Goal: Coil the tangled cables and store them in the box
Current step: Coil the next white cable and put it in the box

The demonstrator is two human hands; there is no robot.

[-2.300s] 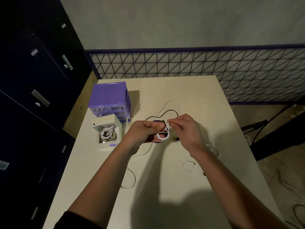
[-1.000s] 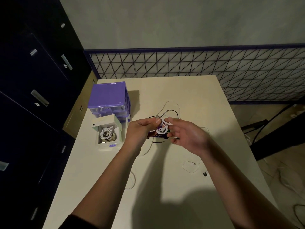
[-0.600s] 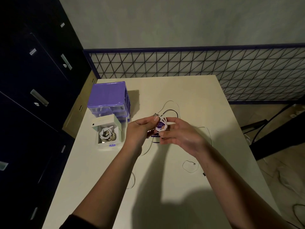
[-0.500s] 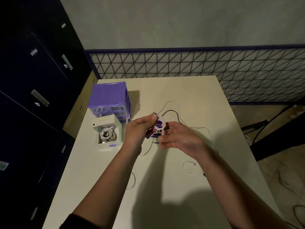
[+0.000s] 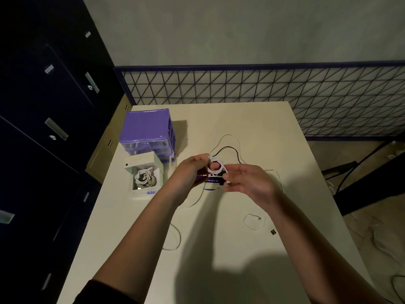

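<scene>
My left hand (image 5: 188,172) pinches a small coil of white cable (image 5: 215,165) above the middle of the table. My right hand (image 5: 247,183) is just right of the coil, its fingers pinching the cable's loose end near the plug. An open white box (image 5: 145,172) stands at the left with several coiled cables (image 5: 144,177) inside. Loose on the table lie a black cable (image 5: 229,149), a thin white cable (image 5: 254,221) and another white strand (image 5: 175,238).
A purple drawer unit (image 5: 149,131) stands behind the box. A purple and white card (image 5: 211,181) lies under my hands. A small black plug (image 5: 273,232) lies at the front right. Dark cabinets (image 5: 43,106) are on the left, a wire fence (image 5: 263,86) behind the table (image 5: 241,270).
The white cable has gone from a loose bundle between both hands to a neat small ring in my left hand. My right hand has moved slightly right and down along the cable's end.
</scene>
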